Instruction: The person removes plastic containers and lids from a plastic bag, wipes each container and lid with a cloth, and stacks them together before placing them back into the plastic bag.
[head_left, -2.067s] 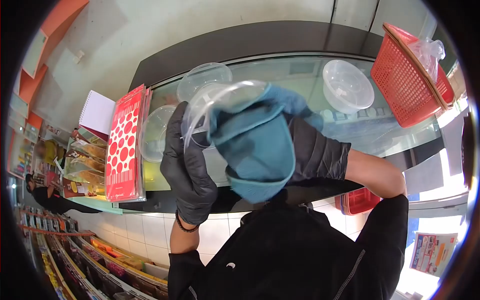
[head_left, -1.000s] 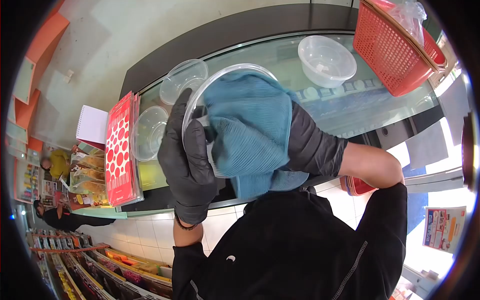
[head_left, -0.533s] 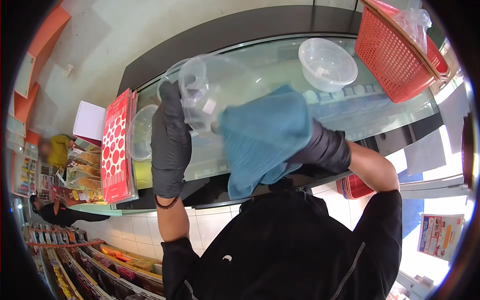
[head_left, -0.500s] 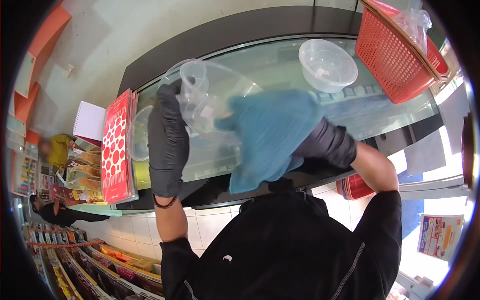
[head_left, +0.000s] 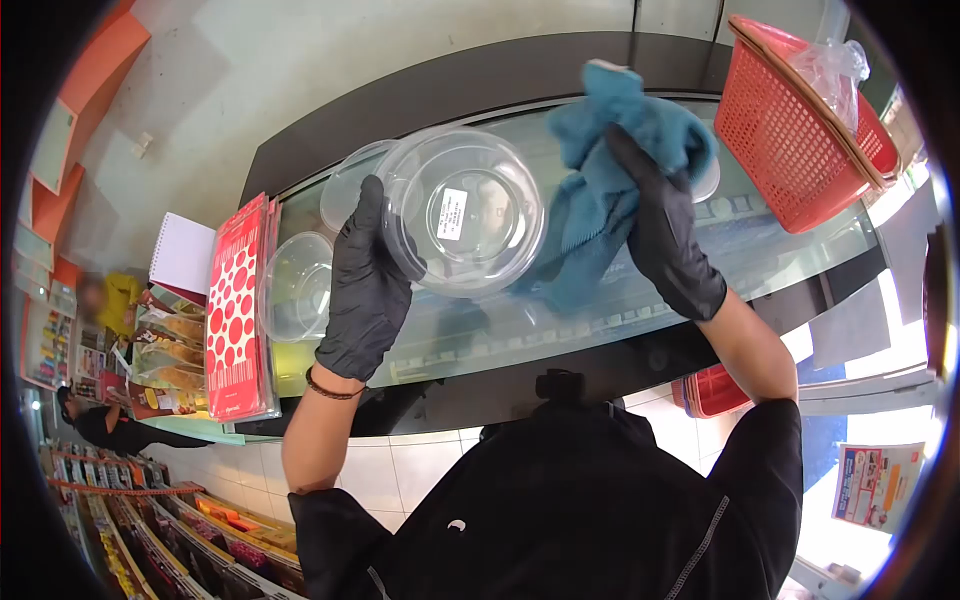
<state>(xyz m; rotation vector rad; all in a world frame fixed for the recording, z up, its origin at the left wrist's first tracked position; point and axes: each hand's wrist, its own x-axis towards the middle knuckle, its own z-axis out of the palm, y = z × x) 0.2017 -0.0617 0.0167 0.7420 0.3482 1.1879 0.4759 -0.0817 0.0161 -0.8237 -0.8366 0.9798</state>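
My left hand (head_left: 370, 270), in a black glove, grips the rim of a clear plastic bowl (head_left: 490, 215) with a white label on its base. The bowl is tilted above the glass counter. In my right hand (head_left: 670, 215), also gloved, is a bunched blue cloth (head_left: 585, 225), raised to the right of the bowl and apart from it. Behind the cloth, a whitish bowl (head_left: 708, 182) shows only at its edge. Two more clear containers stand left of my left hand, one at the back (head_left: 345, 185) and one nearer (head_left: 297, 285).
A red basket (head_left: 790, 140) with a clear plastic bag stands at the right end of the glass counter (head_left: 450, 340). Red dotted packets (head_left: 235, 310), a spiral notebook (head_left: 182, 252) and packaged food line the left end. Two people are at the far left.
The cloth has moved away from the bowl, up and to the right, and now covers most of the whitish bowl. The held bowl has turned, so its labelled base faces the camera.
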